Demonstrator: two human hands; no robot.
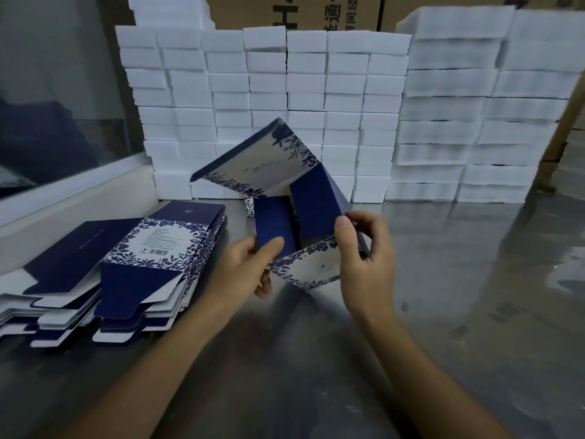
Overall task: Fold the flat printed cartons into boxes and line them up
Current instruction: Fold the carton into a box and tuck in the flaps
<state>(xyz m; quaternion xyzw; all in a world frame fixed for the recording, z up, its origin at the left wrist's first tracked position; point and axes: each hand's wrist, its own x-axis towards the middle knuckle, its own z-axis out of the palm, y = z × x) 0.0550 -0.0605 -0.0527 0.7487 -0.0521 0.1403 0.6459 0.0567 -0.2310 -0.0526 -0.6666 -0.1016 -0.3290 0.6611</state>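
Both forearms reach in from the bottom edge over the shiny metal table, and between them I see the left hand pinching a dark blue flap of the half-opened carton, thumb on top and fingers beneath. At about two o'clock from it, the right hand pinches the carton's near corner, thumb on the flower-printed flap, fingers curled behind. I see the carton held above the table, tilted, its far printed panel raised toward twelve o'clock. At nine o'clock a stack of flat cartons lies fanned on the table. Farthest off, white foam blocks are piled into a wall, with brown boxes behind.
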